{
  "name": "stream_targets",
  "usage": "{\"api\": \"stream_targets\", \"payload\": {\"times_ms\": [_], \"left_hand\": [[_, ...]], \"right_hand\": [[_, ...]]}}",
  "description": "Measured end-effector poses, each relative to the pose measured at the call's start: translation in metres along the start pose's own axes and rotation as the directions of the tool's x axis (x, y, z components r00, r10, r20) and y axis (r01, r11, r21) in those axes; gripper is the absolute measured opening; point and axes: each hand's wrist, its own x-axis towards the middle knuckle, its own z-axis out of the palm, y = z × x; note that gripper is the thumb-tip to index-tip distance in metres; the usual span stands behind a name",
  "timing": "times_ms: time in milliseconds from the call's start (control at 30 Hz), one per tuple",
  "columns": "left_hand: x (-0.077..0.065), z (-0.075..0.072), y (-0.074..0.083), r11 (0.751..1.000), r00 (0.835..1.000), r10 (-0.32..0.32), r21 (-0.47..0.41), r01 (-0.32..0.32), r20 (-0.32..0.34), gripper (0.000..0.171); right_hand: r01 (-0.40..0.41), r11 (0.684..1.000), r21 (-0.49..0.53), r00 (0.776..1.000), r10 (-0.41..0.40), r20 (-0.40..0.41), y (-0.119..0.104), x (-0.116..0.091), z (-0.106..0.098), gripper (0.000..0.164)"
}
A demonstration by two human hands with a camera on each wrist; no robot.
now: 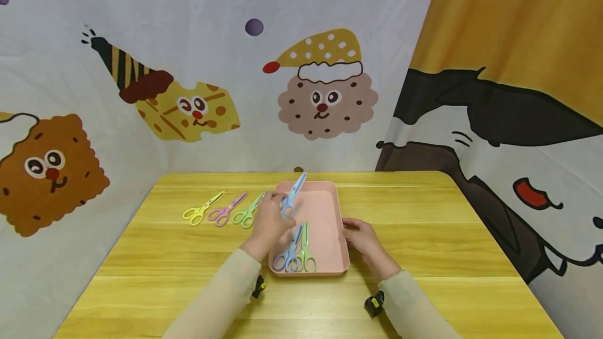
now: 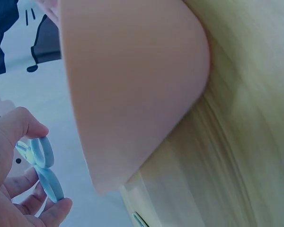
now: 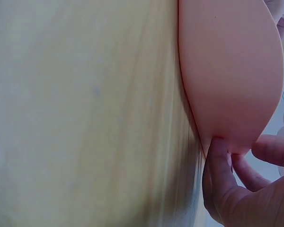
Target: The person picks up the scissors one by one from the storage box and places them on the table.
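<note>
Left hand (image 1: 271,219) has its grip pinched on the blue scissors (image 1: 293,193), handles end, above the pink tray (image 1: 325,218)'s left side, blades slanting away and slightly right. Right hand (image 1: 363,238) grips the tray's opposite wall.

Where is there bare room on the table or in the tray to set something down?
Free: the table right of the right hand, and left of the left sleeve, below the yellow scissors. In the tray, the stretch between its scissors and right wall is bare. Crowded: its near left corner, and around the left hand holding blue scissors.
</note>
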Motion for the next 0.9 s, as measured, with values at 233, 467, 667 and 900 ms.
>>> {"api": "stream_targets", "payload": {"times_ms": [233, 467, 667, 900], "left_hand": [[0.001, -0.005, -0.008, 1.000, 1.000, -0.002, -0.002, 0.002, -0.007, 0.065], [-0.001, -0.012, -0.014, 0.999, 0.999, -0.046, 0.003, 0.046, -0.001, 0.066], [-0.002, -0.017, -0.020, 0.997, 0.997, -0.075, 0.001, 0.075, 0.010, 0.068], [-0.004, -0.022, -0.029, 0.998, 0.998, -0.062, -0.002, 0.062, -0.001, 0.066]], "right_hand": [[-0.004, 1.000, -0.001, 1.000, 0.004, 0.001, 0.000, -0.001, 0.000, 0.037], [-0.004, 1.000, -0.004, 1.000, 0.004, 0.004, -0.001, -0.001, 0.000, 0.037], [-0.012, 1.000, -0.009, 1.000, 0.012, -0.002, -0.001, -0.002, 0.000, 0.037], [-0.012, 1.000, -0.017, 1.000, 0.012, 0.000, -0.001, -0.001, 0.000, 0.037]]}}
